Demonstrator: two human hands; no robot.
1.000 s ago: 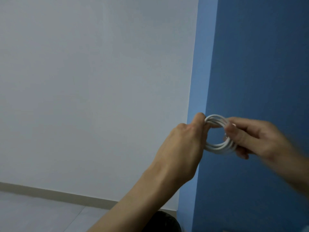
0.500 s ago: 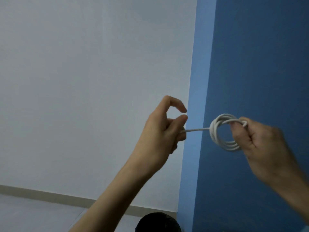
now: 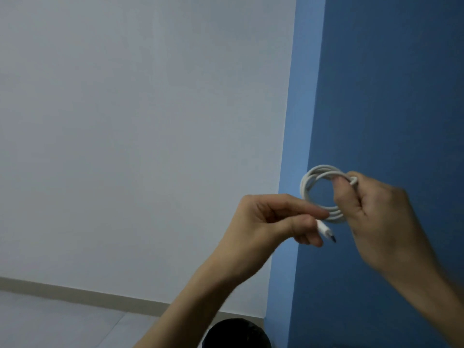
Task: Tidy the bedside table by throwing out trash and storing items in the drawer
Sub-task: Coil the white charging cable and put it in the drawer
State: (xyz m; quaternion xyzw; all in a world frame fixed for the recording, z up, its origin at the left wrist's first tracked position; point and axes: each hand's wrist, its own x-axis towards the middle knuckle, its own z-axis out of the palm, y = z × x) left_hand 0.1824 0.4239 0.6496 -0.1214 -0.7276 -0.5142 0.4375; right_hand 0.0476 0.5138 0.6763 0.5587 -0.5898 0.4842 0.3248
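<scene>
A white charging cable (image 3: 316, 179) is wound into a small coil and held up in front of the blue wall. My right hand (image 3: 376, 217) grips the coil on its right side, thumb through the loop. My left hand (image 3: 266, 222) pinches the cable's loose end against the bottom of the coil; the white plug with a dark tip (image 3: 326, 232) sticks out below my fingers. The bedside table and its drawer are out of view.
A white wall (image 3: 140, 136) fills the left, meeting a blue wall (image 3: 391, 91) at a corner on the right. A pale floor with a skirting board (image 3: 75, 292) lies below. A round black object (image 3: 236, 332) sits at the bottom edge.
My left hand had pulled the cable end out straight to the left; now it has come back to the coil and holds the plug end at the coil's bottom. Right hand keeps its grip.
</scene>
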